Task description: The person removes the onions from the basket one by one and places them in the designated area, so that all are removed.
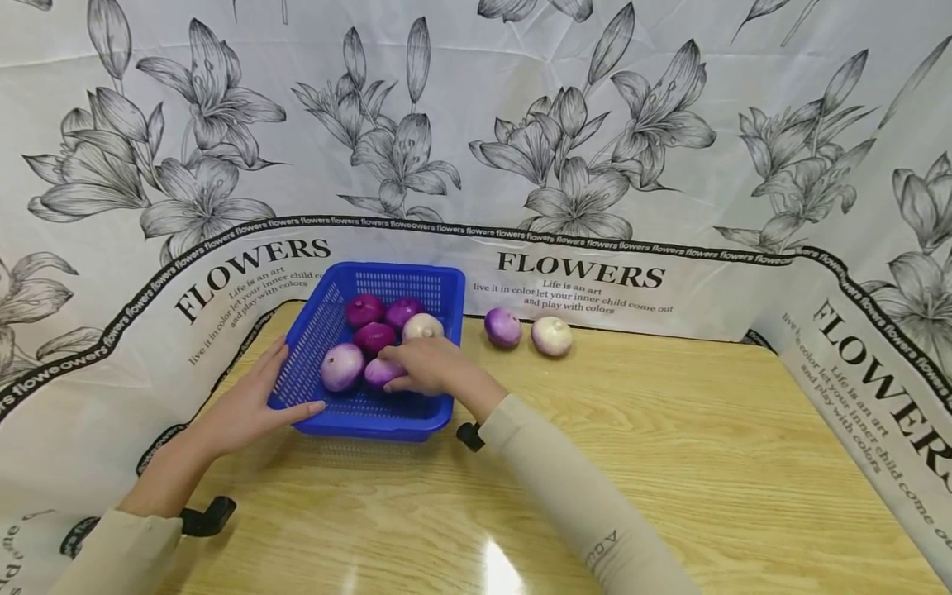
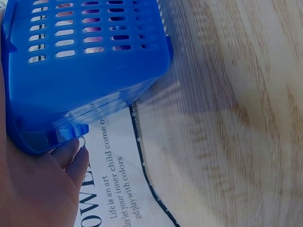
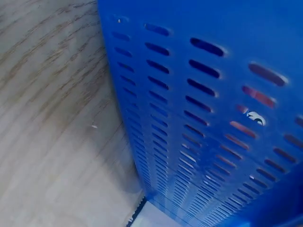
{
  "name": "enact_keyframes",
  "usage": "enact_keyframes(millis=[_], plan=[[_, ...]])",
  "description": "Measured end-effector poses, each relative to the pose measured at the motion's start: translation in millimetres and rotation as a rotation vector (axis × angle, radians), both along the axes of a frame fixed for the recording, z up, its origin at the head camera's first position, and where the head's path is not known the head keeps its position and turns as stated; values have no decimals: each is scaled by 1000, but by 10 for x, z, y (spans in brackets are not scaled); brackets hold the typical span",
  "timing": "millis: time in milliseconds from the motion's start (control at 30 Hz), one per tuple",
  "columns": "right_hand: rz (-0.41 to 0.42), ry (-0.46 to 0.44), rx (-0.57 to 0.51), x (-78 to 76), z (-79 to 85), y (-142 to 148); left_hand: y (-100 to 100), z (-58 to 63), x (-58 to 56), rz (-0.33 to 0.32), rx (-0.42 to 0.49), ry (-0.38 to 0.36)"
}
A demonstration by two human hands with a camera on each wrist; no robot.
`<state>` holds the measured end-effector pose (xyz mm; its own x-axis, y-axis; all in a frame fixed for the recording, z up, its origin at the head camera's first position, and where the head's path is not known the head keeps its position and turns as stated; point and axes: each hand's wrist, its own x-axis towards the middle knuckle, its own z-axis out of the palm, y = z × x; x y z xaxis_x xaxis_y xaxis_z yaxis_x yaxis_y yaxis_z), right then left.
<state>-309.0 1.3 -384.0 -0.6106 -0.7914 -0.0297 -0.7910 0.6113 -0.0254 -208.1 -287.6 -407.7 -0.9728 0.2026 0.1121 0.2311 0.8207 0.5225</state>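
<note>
A blue plastic basket (image 1: 372, 426) with slotted walls holds several onions. Inside it, my right hand (image 1: 424, 365) grips a purple onion (image 1: 378, 373) near the front, its fingers partly covering it. A pale onion (image 1: 422, 326) lies just behind that hand. To the left sits a light purple onion (image 1: 342, 367); dark purple onions (image 1: 364, 310) are farther back. My left hand (image 1: 249, 405) rests against the basket's front left corner, fingers extended along the outside and thumb over the front rim. In the left wrist view its fingertips touch the rim. The right wrist view shows only the basket's slotted wall.
Right of the basket, a purple onion (image 1: 502, 327) and a whitish onion (image 1: 552, 336) lie on the wooden table (image 1: 669, 430) near its back edge. A flower-printed cloth (image 1: 580, 281) hangs round the back and sides of the table.
</note>
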Motion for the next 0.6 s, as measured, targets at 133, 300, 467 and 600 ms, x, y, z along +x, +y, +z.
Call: enact_keyframes(millis=[133, 300, 467, 600], plan=[[31, -63, -60, -14, 41, 48, -2, -14, -7, 0, 0, -5], [68, -146, -180, 31, 136, 150, 11, -30, -7, -6, -2, -16], [81, -127, -290, 104, 269, 283, 13, 8, -6, 1, -8, -9], [87, -128, -333, 153, 370, 390, 11, 22, -4, 5, -11, -13]])
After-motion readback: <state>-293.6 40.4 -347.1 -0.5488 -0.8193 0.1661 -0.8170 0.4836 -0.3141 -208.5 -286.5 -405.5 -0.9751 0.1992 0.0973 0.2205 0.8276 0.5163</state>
